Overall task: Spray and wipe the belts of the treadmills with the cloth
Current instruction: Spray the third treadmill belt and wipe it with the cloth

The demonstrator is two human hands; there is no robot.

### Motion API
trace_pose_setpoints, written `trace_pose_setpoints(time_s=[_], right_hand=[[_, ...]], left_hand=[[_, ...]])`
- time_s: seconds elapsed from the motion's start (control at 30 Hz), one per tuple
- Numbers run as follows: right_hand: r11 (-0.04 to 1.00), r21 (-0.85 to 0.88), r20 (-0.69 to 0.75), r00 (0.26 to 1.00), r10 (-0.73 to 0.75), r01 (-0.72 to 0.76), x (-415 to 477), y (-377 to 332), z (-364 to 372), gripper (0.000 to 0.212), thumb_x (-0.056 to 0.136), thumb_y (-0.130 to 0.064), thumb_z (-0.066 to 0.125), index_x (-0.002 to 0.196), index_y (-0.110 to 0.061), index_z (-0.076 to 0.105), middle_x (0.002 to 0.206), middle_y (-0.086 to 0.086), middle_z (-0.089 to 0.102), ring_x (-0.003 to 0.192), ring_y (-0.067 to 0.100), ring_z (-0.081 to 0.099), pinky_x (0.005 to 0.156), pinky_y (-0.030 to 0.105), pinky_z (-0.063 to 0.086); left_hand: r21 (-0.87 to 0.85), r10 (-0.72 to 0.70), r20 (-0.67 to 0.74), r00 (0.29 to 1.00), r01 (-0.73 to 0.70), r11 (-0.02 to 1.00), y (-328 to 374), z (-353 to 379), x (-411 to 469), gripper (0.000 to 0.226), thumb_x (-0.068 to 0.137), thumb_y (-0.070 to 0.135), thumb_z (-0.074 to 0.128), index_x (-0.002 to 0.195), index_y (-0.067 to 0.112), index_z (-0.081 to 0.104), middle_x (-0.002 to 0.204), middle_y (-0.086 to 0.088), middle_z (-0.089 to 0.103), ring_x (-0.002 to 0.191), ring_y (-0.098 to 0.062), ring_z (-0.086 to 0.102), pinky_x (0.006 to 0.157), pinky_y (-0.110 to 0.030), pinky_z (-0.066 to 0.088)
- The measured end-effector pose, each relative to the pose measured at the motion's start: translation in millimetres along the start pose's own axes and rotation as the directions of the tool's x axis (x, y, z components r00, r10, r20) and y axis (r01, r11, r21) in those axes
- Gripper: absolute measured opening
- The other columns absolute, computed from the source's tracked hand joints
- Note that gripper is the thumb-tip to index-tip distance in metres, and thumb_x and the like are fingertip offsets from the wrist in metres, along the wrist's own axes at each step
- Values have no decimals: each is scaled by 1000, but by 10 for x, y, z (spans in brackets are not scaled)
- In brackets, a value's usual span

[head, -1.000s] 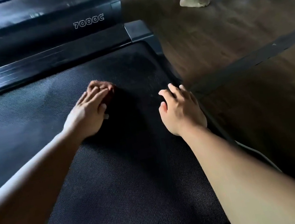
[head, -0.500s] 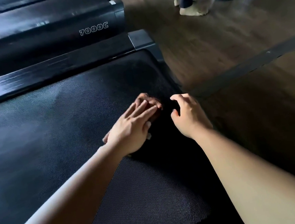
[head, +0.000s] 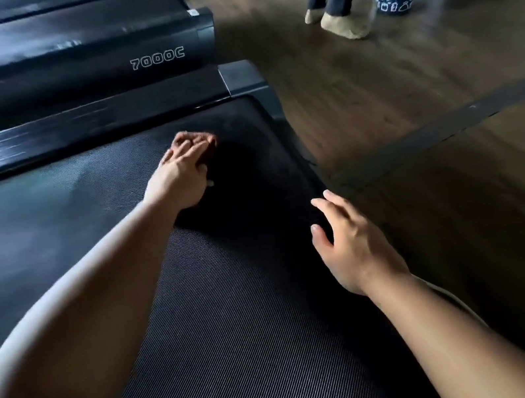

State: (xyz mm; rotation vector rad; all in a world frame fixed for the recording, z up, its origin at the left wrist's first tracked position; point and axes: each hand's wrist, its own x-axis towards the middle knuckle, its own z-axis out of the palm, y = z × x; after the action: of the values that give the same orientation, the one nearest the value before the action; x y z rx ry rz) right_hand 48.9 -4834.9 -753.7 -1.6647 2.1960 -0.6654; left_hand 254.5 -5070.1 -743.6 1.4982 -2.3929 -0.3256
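Left hand (head: 178, 181) presses the brown cloth (head: 206, 138) onto the treadmill belt (head: 243, 341), fingers laid fairly straight over it. Half a second ago hand and cloth sat just beside the right hand. They are now well apart from it, near the belt's far right corner, close to the glossy end cover (head: 86, 127). Right hand (head: 349, 247) is at the belt's right edge, its earlier curl loosened, fingers spread, holding nothing.

Here's the belt (head: 240, 324): black, finely ribbed, lying flat, with a dull grey sheen across its left stretch. The cloth (head: 201, 141) is brown and bunched into a small wad. It sits on the belt near the far right corner, just short of the far edge, peeking out from under the left hand (head: 178, 181).
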Motion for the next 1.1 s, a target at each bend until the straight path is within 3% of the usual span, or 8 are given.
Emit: trace_pose_setpoints(time_s=[0.13,0.3,0.43,0.57,0.7,0.77,0.93,1.1], right_hand=[[999,-10,0,999,-35,35,39,43,28,51,100,-39,43,149,-25,40,160,-6,28,138,16,40,109,29,34],[1000,-13,-19,999,-28,28,48,72,54,51,99,-39,43,149,-29,38,161,-12,24,143,6,30,112,21,26],[999,-20,-23,999,-26,25,54,71,63,52,99,-39,45,150,-28,38,161,-10,25,143,6,30,113,22,26],[1000,3,-15,1000,-17,18,33,40,13,50,100,-36,46,148,-25,41,160,-7,29,142,8,31,112,21,26],[1000,-24,-7,1000,-6,5,18,19,-17,45,99,-37,46,142,-22,48,153,-1,39,136,18,42,106,30,35],[999,-45,-19,1000,13,-14,-24,2,-38,43,99,-37,47,137,-19,51,146,3,46,126,25,50,98,34,41],[989,-82,-37,992,121,-124,-412,-62,-127,40,97,-32,49,135,-18,49,133,7,54,118,28,53,91,35,40],[977,-147,-60,987,147,-155,-1146,-24,-270,39,94,-30,52,131,-18,53,131,5,56,120,26,51,101,35,39]], left_hand=[[-62,72,-7,997,-73,995,18,209,669,56,90,29,50,147,32,49,153,7,42,143,-15,37,121,-36,26],[-99,151,-32,988,-154,983,360,399,1182,50,95,28,52,143,41,51,151,15,41,138,-10,43,118,-29,31],[-43,316,62,947,-314,949,543,436,1128,49,87,48,46,136,57,47,150,24,42,129,-11,52,112,-32,40],[-66,533,107,839,-529,846,692,501,859,43,95,26,56,134,44,57,144,22,50,130,-8,51,111,-29,40],[-87,619,96,780,-613,786,886,544,437,41,97,20,60,136,31,60,144,10,55,138,-13,44,114,-21,28],[-115,670,72,738,-661,741,945,581,193,41,97,21,62,136,30,60,143,7,56,139,-16,44,117,-28,31],[-135,634,110,766,-620,773,1029,603,-354,45,99,33,57,142,44,50,153,18,43,148,-8,29,120,-37,31],[-148,591,141,794,-574,806,1231,540,-965,47,100,35,54,144,50,44,159,17,34,151,-7,19,124,-33,21]])
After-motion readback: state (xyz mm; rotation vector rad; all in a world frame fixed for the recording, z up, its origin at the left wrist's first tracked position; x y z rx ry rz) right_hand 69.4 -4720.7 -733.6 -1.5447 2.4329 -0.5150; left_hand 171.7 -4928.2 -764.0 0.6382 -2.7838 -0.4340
